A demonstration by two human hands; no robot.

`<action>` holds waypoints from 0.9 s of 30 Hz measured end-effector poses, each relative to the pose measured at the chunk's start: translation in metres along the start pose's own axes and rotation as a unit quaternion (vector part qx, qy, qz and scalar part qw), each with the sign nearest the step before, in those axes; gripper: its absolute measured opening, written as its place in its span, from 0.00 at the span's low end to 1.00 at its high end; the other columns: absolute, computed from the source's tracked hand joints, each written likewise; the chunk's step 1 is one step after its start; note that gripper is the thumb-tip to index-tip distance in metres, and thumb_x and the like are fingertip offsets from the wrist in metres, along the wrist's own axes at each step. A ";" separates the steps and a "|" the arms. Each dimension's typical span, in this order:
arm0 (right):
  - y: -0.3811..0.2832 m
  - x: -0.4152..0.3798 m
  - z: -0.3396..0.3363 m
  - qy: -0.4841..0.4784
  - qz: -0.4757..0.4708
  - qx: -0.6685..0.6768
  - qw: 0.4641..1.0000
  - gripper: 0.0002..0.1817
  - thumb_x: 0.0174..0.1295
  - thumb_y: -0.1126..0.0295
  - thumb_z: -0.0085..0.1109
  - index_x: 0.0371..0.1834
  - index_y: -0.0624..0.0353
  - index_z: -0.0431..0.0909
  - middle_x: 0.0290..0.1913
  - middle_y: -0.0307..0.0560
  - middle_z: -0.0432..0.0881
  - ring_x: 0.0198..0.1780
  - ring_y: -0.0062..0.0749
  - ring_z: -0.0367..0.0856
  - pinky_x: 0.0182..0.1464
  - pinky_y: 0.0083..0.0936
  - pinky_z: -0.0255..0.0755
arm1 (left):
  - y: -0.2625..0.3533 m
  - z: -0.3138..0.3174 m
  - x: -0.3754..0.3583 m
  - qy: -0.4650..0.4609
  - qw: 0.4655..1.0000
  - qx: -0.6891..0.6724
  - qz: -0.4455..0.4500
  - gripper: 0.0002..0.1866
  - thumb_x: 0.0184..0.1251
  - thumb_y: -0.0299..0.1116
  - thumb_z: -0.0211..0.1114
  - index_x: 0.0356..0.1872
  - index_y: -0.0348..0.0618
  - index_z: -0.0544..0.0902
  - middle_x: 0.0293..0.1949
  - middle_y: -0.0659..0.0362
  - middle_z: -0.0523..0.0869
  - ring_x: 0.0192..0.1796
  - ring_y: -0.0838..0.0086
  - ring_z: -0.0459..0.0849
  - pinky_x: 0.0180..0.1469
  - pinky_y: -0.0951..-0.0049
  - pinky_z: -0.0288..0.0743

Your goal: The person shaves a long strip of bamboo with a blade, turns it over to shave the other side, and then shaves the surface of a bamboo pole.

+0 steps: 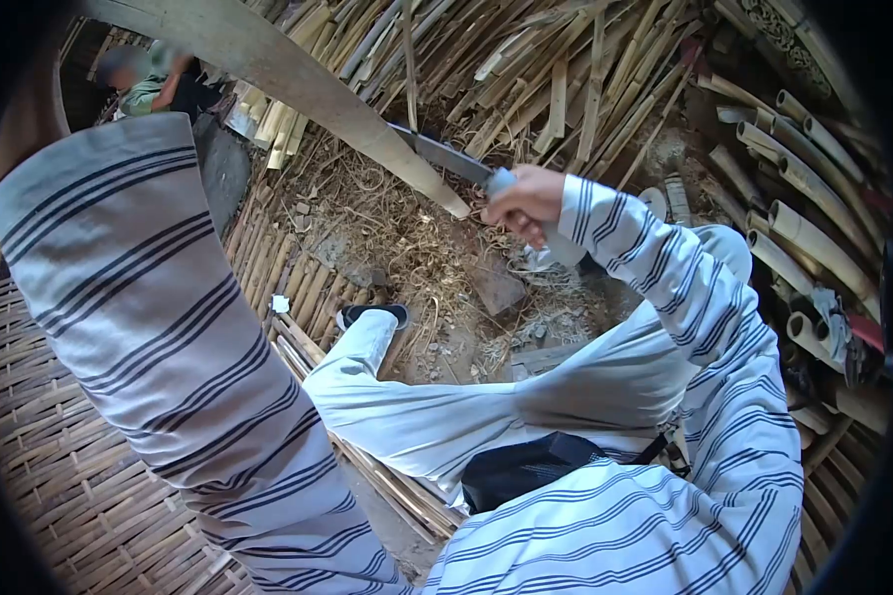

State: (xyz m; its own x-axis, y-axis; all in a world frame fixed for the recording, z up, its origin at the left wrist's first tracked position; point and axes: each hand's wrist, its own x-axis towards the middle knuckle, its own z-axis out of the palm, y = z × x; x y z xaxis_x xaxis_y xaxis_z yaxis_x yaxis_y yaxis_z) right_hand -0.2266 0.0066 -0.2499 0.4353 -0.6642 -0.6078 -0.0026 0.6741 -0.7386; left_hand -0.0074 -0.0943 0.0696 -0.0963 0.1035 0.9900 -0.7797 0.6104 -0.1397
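Observation:
A long pale bamboo strip (308, 84) slants from the upper left down to the centre. In my right hand (529, 203) is the handle of a knife (446, 156), its fingers wrapped round it. The blade points up and left and lies across the strip near its lower end. My left arm, in a striped sleeve, rises at the left. Its hand is outside the frame.
Split bamboo strips (446, 50) are piled at the top, and cut bamboo tubes (814, 228) at the right. Shavings (417, 268) cover the ground. A woven bamboo mat (69, 446) lies at the lower left. Another person (154, 84) sits at the upper left.

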 end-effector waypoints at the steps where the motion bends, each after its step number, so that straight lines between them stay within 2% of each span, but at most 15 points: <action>1: 0.005 0.007 -0.001 0.097 -0.042 -0.170 0.980 0.08 0.51 0.72 0.60 0.27 0.67 0.77 0.18 0.45 0.77 0.20 0.33 0.78 0.26 0.29 0.77 | 0.000 -0.001 0.001 0.002 1.000 -0.001 0.000 0.19 0.74 0.41 0.40 0.44 0.32 0.71 0.36 0.45 0.77 0.34 0.62 0.78 0.33 0.70 0.72; 2: 0.004 0.007 0.010 0.189 -0.082 -0.333 0.920 0.11 0.50 0.70 0.61 0.31 0.70 0.79 0.22 0.50 0.81 0.24 0.39 0.82 0.32 0.32 0.80 | 0.000 -0.002 0.001 0.001 1.000 0.000 0.001 0.19 0.74 0.41 0.41 0.44 0.32 0.71 0.36 0.45 0.77 0.33 0.62 0.78 0.32 0.70 0.72; 3: 0.011 0.012 0.022 0.321 -0.118 -0.426 0.837 0.14 0.50 0.68 0.62 0.35 0.69 0.81 0.31 0.58 0.84 0.36 0.48 0.85 0.41 0.33 0.80 | 0.000 -0.003 0.000 0.001 1.000 -0.001 0.002 0.19 0.73 0.41 0.41 0.44 0.32 0.71 0.35 0.45 0.77 0.33 0.62 0.78 0.32 0.70 0.72; 6: -0.016 -0.007 0.033 0.290 -0.019 -0.498 0.817 0.15 0.50 0.67 0.64 0.36 0.68 0.81 0.34 0.59 0.84 0.40 0.49 0.85 0.43 0.33 0.79 | 0.002 -0.003 0.001 0.000 1.000 0.003 0.003 0.19 0.73 0.41 0.41 0.45 0.32 0.71 0.35 0.46 0.77 0.32 0.63 0.78 0.31 0.71 0.72; 7: -0.020 -0.015 0.034 0.294 -0.043 -0.527 0.796 0.18 0.50 0.67 0.65 0.37 0.72 0.80 0.34 0.60 0.83 0.40 0.50 0.85 0.41 0.35 0.80 | 0.002 -0.004 0.002 0.001 1.000 0.001 0.002 0.19 0.73 0.41 0.41 0.45 0.32 0.71 0.35 0.46 0.77 0.32 0.64 0.78 0.30 0.72 0.73; 10: -0.002 0.006 0.019 0.346 -0.082 -0.575 0.737 0.17 0.49 0.67 0.66 0.34 0.73 0.79 0.33 0.61 0.83 0.38 0.50 0.85 0.38 0.38 0.79 | 0.003 -0.009 0.000 0.001 1.000 -0.002 -0.002 0.19 0.73 0.41 0.41 0.45 0.32 0.70 0.35 0.46 0.77 0.32 0.65 0.79 0.29 0.72 0.73; 11: -0.005 -0.004 0.019 0.339 -0.169 -0.610 0.696 0.13 0.49 0.68 0.65 0.26 0.71 0.77 0.26 0.56 0.82 0.28 0.44 0.85 0.31 0.36 0.78 | 0.003 -0.011 -0.001 0.001 1.000 -0.001 -0.003 0.19 0.73 0.41 0.41 0.45 0.32 0.70 0.35 0.46 0.77 0.31 0.65 0.79 0.29 0.73 0.73; 13: -0.023 -0.017 0.020 0.216 -0.073 -0.359 0.905 0.12 0.48 0.69 0.64 0.24 0.69 0.76 0.22 0.51 0.80 0.22 0.37 0.80 0.26 0.33 0.76 | 0.004 -0.014 0.001 0.003 1.000 -0.003 -0.005 0.18 0.73 0.40 0.41 0.45 0.32 0.70 0.35 0.47 0.77 0.31 0.66 0.79 0.28 0.73 0.73; 14: -0.033 -0.023 0.020 0.144 -0.023 -0.216 0.965 0.11 0.48 0.70 0.64 0.22 0.68 0.75 0.19 0.49 0.78 0.18 0.34 0.78 0.24 0.32 0.75 | 0.003 -0.016 0.003 0.007 1.000 -0.005 -0.005 0.18 0.73 0.40 0.41 0.45 0.32 0.70 0.35 0.47 0.77 0.31 0.66 0.79 0.28 0.74 0.74; 15: -0.033 -0.021 0.017 0.079 -0.035 -0.106 0.991 0.10 0.48 0.71 0.64 0.20 0.66 0.74 0.16 0.43 0.74 0.15 0.25 0.72 0.19 0.26 0.70 | 0.004 -0.019 0.004 0.008 1.000 -0.007 -0.004 0.18 0.73 0.40 0.41 0.45 0.32 0.70 0.35 0.47 0.77 0.30 0.67 0.79 0.27 0.74 0.74; 18: -0.046 -0.031 0.020 0.023 -0.101 0.006 0.995 0.09 0.49 0.71 0.63 0.20 0.64 0.75 0.16 0.44 0.75 0.15 0.23 0.72 0.18 0.24 0.69 | 0.004 -0.022 0.003 0.003 1.000 -0.002 -0.005 0.18 0.73 0.40 0.41 0.46 0.33 0.70 0.34 0.47 0.77 0.30 0.68 0.79 0.26 0.75 0.74; 22: -0.066 -0.050 0.059 0.147 -0.264 -0.189 0.934 0.18 0.60 0.61 0.62 0.20 0.62 0.71 0.13 0.35 0.69 0.11 0.19 0.67 0.13 0.21 0.64 | 0.002 -0.021 0.002 -0.006 1.000 0.004 0.000 0.18 0.72 0.40 0.42 0.46 0.33 0.70 0.34 0.48 0.77 0.29 0.69 0.79 0.25 0.76 0.75; 23: -0.052 -0.032 0.058 0.204 -0.382 -0.273 0.859 0.24 0.62 0.53 0.59 0.21 0.64 0.73 0.11 0.37 0.69 0.11 0.23 0.68 0.16 0.25 0.66 | 0.001 -0.020 0.001 -0.008 1.000 0.005 -0.002 0.18 0.72 0.40 0.42 0.46 0.33 0.70 0.34 0.48 0.77 0.29 0.69 0.79 0.24 0.76 0.75; 26: 0.006 -0.007 0.061 0.313 -0.345 -0.303 0.831 0.26 0.63 0.49 0.58 0.19 0.64 0.75 0.10 0.40 0.69 0.12 0.28 0.71 0.18 0.28 0.66 | -0.005 -0.019 -0.001 -0.013 1.000 0.007 -0.004 0.18 0.72 0.40 0.42 0.46 0.33 0.70 0.34 0.49 0.77 0.28 0.70 0.80 0.23 0.77 0.76; 27: 0.033 0.001 0.056 0.286 -0.243 -0.280 0.884 0.27 0.63 0.48 0.57 0.17 0.63 0.76 0.10 0.41 0.69 0.13 0.30 0.71 0.19 0.29 0.66 | -0.006 -0.019 -0.001 -0.014 1.000 0.004 -0.004 0.18 0.72 0.40 0.42 0.46 0.33 0.70 0.34 0.49 0.77 0.28 0.71 0.80 0.23 0.78 0.76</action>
State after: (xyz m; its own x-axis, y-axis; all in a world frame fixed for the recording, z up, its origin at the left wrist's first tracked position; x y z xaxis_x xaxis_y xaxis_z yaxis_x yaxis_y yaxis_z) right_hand -0.1757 0.0463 -0.2580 -0.0182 -0.9939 -0.1091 -0.4559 0.1054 -0.8838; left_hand 0.0094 -0.0832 0.0695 -0.1066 0.0767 0.9913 -0.7857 0.6045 -0.1313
